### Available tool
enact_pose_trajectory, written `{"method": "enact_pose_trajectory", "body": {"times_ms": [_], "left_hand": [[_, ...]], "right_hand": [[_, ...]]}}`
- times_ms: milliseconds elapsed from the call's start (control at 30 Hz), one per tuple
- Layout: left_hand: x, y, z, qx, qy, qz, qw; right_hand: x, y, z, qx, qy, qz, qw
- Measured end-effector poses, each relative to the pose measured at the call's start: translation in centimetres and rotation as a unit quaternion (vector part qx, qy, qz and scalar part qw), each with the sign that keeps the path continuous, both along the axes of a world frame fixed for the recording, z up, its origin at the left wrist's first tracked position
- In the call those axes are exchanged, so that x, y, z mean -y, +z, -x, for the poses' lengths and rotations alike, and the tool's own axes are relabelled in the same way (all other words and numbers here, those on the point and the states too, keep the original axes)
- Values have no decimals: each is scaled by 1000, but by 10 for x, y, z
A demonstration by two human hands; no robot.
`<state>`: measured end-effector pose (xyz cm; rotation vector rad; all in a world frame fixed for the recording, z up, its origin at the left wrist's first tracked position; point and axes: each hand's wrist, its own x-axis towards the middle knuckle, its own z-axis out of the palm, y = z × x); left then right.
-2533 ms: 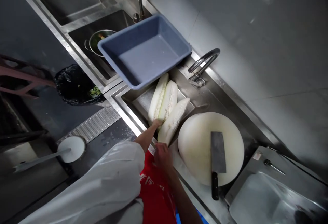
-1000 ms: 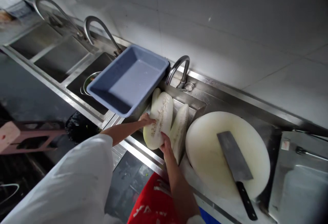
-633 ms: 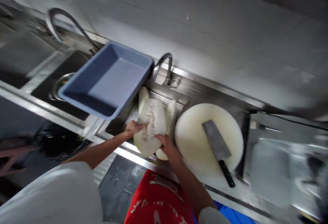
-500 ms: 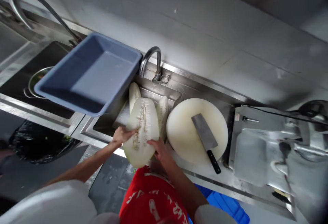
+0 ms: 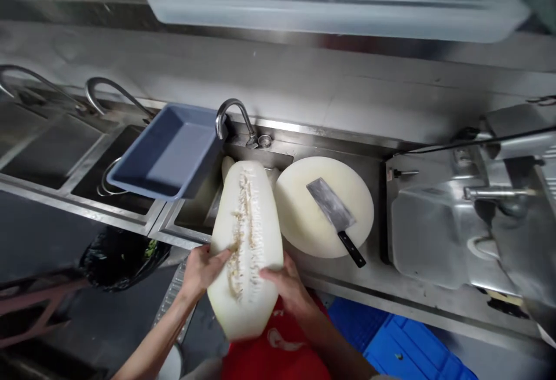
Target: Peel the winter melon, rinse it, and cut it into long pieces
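A long halved pale melon [image 5: 263, 218], its seedy cut face up, is held between both my hands over the front edge of the sink. My left hand [image 5: 203, 270] grips its left side, the thumb on the seeds. On the right side my right hand [image 5: 290, 287] is wrapped round the rim, thumb on the cut face. More pale melon pieces [image 5: 227, 165] lie behind it in the sink, mostly hidden. To the right, a cleaver [image 5: 330, 204] with a black handle rests on a round white cutting board [image 5: 299, 223].
A blue-grey tub [image 5: 174, 151] sits across the sinks at left, beside a curved faucet [image 5: 234, 103]. A black-bagged bin [image 5: 115, 258] stands below left. Blue crates [image 5: 408, 345] are below right. A shelf with a clear tray [image 5: 339, 18] hangs overhead.
Both hands have brought the melon half closer to my body, and it looks larger. The view has tilted up and levelled, showing the overhead shelf.
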<state>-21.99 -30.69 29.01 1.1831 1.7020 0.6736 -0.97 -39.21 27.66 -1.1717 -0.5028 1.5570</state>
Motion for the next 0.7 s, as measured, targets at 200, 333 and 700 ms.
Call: {"method": "enact_pose_trajectory", "body": {"times_ms": [200,333,700], "left_hand": [[27,-36,-94,2,-5,-44,999],[25,-75,-163,-33,-3,-36,999],[17,-90,-185,55,-72,-5,996]], "right_hand": [[34,-38,-83,15,-61,-11,998],[37,-85,-155,185,-56,-27,981],[39,-106,-226,734,126,104,659]]}}
